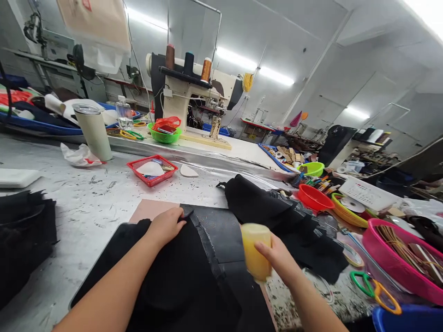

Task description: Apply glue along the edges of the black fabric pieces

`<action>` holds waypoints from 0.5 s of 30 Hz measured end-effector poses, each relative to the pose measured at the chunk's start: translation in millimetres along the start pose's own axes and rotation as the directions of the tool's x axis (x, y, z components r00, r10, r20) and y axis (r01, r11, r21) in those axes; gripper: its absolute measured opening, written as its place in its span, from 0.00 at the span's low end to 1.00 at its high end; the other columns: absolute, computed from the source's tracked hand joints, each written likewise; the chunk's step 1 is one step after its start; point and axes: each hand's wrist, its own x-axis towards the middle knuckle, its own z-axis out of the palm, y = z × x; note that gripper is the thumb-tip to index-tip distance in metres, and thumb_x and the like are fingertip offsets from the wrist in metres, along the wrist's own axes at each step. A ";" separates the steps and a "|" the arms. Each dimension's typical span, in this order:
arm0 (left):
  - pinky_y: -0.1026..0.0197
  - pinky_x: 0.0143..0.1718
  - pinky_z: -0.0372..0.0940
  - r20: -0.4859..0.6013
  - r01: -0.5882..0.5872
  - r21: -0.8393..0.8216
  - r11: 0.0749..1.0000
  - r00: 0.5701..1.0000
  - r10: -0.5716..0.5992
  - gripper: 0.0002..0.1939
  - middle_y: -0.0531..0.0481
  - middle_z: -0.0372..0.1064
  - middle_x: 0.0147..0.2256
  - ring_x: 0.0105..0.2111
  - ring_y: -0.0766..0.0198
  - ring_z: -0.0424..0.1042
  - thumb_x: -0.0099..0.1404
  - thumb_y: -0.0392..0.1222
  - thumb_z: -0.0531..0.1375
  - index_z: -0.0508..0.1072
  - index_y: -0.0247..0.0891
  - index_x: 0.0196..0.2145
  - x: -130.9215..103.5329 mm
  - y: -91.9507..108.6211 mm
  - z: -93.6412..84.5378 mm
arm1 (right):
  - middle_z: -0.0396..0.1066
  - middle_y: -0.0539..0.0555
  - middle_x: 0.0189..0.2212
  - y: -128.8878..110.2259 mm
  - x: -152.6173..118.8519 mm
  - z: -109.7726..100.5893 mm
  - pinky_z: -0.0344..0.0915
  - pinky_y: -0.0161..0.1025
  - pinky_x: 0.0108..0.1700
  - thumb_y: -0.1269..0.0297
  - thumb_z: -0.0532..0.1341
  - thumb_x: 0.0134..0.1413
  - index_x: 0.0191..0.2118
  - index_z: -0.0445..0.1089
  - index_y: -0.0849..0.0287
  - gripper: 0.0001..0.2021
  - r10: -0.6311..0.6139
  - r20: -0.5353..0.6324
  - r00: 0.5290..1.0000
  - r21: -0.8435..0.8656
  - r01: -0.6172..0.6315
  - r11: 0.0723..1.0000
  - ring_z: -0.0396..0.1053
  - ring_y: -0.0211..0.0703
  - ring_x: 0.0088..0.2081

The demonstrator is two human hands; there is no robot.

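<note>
Black fabric [173,281] lies across a board in front of me, with a long seam strip running down it. My left hand [166,226] pinches the folded top edge of the fabric. Beside that edge is a smooth black panel [221,235] with a pale, glossy line along the seam. My right hand [277,258] grips a yellowish translucent bottle [256,249] over the panel's right side; it is slightly blurred. Part of the pinkish board [141,211] shows behind the fabric.
A stack of black fabric pieces [277,216] lies on the right, another [26,240] on the left. Scissors [375,290] and a pink basket [398,253] are at right. A red basket [152,169], a tumbler [93,131] and a sewing machine [194,92] stand ahead.
</note>
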 end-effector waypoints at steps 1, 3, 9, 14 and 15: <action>0.60 0.37 0.59 0.020 -0.083 -0.009 0.997 0.996 0.083 0.03 0.48 0.68 0.37 0.40 0.58 0.67 0.58 0.40 0.52 0.63 0.40 0.30 -3.6 4.0 -1.4 | 0.73 0.59 0.35 7.7 -12.8 -17.7 0.64 0.45 0.39 0.42 0.59 0.38 0.39 0.67 0.61 0.28 0.104 0.002 0.995 -0.183 -0.102 0.978 0.70 0.54 0.37; 0.61 0.38 0.59 0.077 -0.208 -0.056 0.976 0.974 0.212 0.01 0.49 0.67 0.35 0.39 0.60 0.66 0.56 0.38 0.52 0.61 0.40 0.27 -11.7 11.8 -6.3 | 0.73 0.61 0.33 21.4 -32.6 -47.0 0.63 0.48 0.38 0.41 0.56 0.40 0.35 0.68 0.60 0.25 0.280 -0.101 0.955 -0.558 -0.287 0.778 0.70 0.59 0.38; 0.62 0.32 0.58 0.133 -0.173 -0.228 0.958 0.969 0.207 0.07 0.54 0.67 0.29 0.31 0.62 0.66 0.59 0.47 0.47 0.58 0.42 0.29 -44.0 25.4 -45.2 | 0.72 0.66 0.39 37.3 -58.7 -74.9 0.62 0.51 0.41 0.42 0.50 0.49 0.39 0.69 0.64 0.28 0.385 -0.242 0.891 -0.857 -0.382 0.347 0.69 0.63 0.43; 0.62 0.28 0.58 -0.014 -0.131 -0.140 0.981 0.991 0.131 0.14 0.54 0.67 0.24 0.26 0.61 0.66 0.57 0.55 0.46 0.60 0.43 0.27 -89.3 41.5 -83.2 | 0.63 0.64 0.52 23.0 -59.7 -46.7 0.55 0.52 0.53 0.58 0.51 0.52 0.52 0.62 0.64 0.23 -0.054 -0.136 0.989 -0.796 -0.076 0.601 0.59 0.57 0.54; 0.62 0.26 0.58 -0.045 -0.132 -0.122 0.984 0.991 0.128 0.15 0.55 0.67 0.22 0.24 0.61 0.66 0.56 0.56 0.47 0.61 0.44 0.25 -99.7 44.2 -89.0 | 0.62 0.61 0.52 19.3 -58.8 -39.5 0.54 0.49 0.55 0.63 0.50 0.52 0.53 0.62 0.62 0.22 -0.110 -0.044 0.993 -0.710 0.046 0.702 0.58 0.52 0.54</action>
